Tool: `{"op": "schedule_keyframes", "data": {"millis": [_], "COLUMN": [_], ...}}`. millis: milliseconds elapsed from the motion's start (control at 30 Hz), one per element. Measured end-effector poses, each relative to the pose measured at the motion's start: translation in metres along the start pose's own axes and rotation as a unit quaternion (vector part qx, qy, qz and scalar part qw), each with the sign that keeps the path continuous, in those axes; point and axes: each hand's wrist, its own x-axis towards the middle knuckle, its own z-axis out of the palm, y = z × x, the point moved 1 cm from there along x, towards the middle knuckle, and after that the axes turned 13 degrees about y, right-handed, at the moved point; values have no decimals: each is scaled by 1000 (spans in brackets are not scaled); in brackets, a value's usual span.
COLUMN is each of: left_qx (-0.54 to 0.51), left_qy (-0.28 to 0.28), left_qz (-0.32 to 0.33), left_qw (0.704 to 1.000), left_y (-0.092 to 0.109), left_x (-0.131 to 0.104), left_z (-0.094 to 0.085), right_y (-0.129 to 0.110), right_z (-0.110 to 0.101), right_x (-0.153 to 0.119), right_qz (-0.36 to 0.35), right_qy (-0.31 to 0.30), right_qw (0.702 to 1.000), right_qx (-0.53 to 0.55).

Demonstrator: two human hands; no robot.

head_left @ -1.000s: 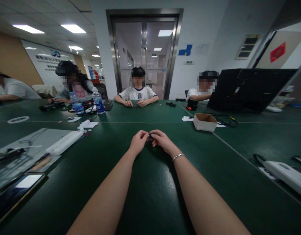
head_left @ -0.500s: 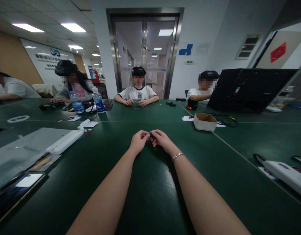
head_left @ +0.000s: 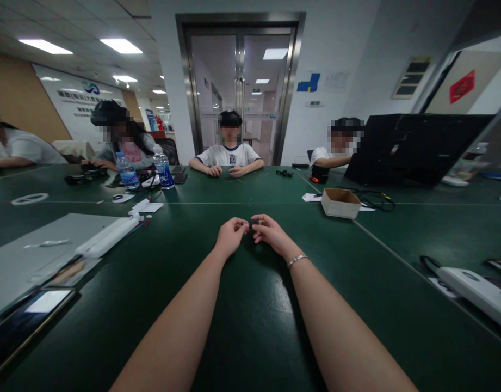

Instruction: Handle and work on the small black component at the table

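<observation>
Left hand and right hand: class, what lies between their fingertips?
In the head view, a small dark object lies between the left hand and the right hand; too small to identify.

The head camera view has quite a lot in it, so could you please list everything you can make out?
small part: 1, dark, between both hands' fingertips
table: 1, green, under the hands
box: 1, white outside, brown inside, ahead right
bottles: 2, clear with blue labels, ahead left
phone: 1, dark, near left
board: 1, grey, left
ring: 1, white, far left
screen: 1, black, far right
door: 1 double, glass and metal, back wall
people: 4, mostly white or grey tops, across the table
bracelet: 1, silver, right wrist
left hand: 1, bare, centre
right hand: 1, bare, centre
Smaller items are unclear.
</observation>
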Motion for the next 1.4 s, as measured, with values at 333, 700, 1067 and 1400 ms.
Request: {"op": "schedule_keyframes", "data": {"millis": [333, 700, 1067, 1400], "left_qx": [19, 19, 34, 43], "left_qy": [-3, -4, -4, -8], "left_qz": [18, 23, 17, 25], "left_qw": [1000, 1000, 999, 999], "left_y": [1, -2, 0, 1], "left_x": [-1, 0, -1, -2], "left_z": [-1, 0, 0, 0], "right_y": [1, 2, 2, 2], "right_z": [1, 1, 2, 0], "right_x": [1, 1, 3, 3], "right_qz": [6, 1, 13, 2], "right_qy": [11, 6, 13, 8], "right_qw": [1000, 1000, 999, 999], "right_qx": [-4, -30, -32, -37]}}
